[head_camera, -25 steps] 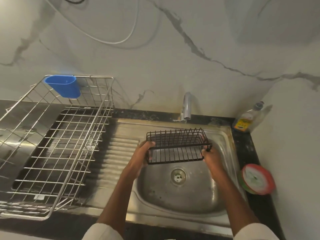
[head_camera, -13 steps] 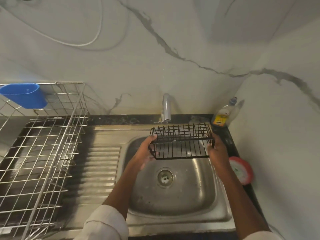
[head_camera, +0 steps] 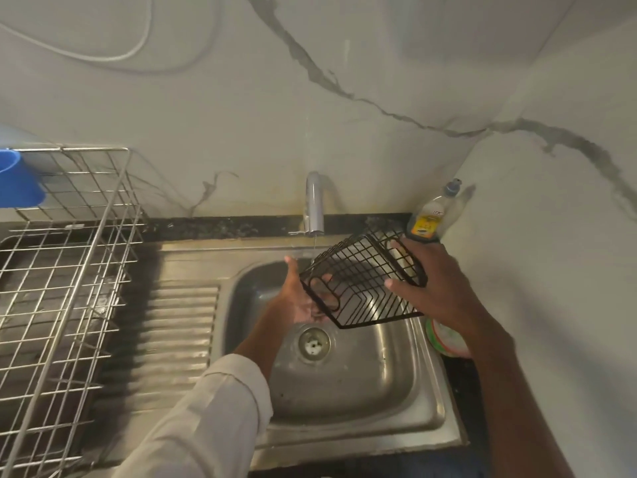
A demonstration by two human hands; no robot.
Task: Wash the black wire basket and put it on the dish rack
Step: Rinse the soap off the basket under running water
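We hold the black wire basket [head_camera: 365, 281] over the sink [head_camera: 344, 391], tilted hard — its left end low, its right end up toward the back corner. Our right hand [head_camera: 444, 291] grips the basket's right end, fingers spread & wrapped across the wire wall, thumb on the near side. Our left hand [head_camera: 300, 298] sits under the low left end w/ fingers fairly straight, palm turned up; the wire partly covers it, so we can't tell if it's cupping the basket or just touching it. A thin stream of water falls from the tap [head_camera: 314, 205] at the back of the sink and lands by the basket's upper left edge, just beside our left fingertips.

The basin has a round drain [head_camera: 313, 343] below the basket. Left of the basin runs the ribbed drainboard [head_camera: 179, 326], and left of that stands the dish rack [head_camera: 65, 270] — steel wire, well apart from the basket. A blue cup [head_camera: 19, 181] hangs on the rack's back left edge, cut off by the frame. In the back right corner, near our right hand, stands 1 dish soap bottle [head_camera: 431, 215] w/ a yellow label. A round container [head_camera: 444, 339] w/ a red rim sits on the counter right of the sink, partly hidden by our right wrist. White sleeve [head_camera: 203, 419] covers our left forearm.
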